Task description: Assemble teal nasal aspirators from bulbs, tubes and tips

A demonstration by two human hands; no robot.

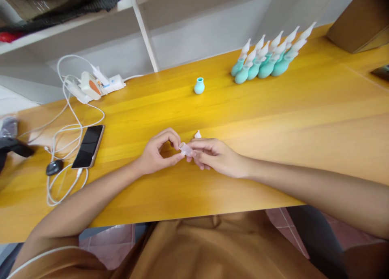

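Observation:
My left hand (158,151) and my right hand (214,155) meet over the middle of the yellow table (273,121). Both pinch one small clear plastic piece (185,149) between their fingertips. A small white tip (197,134) stands on the table just behind my right hand. Farther back a lone teal bulb (199,86) stands upright without a tip.
Several teal bulbs with white tips (267,56) stand grouped at the back right. A phone (88,146), white cables (65,129) and a power strip (97,84) lie at the left. A cardboard box (358,20) sits at the far right corner.

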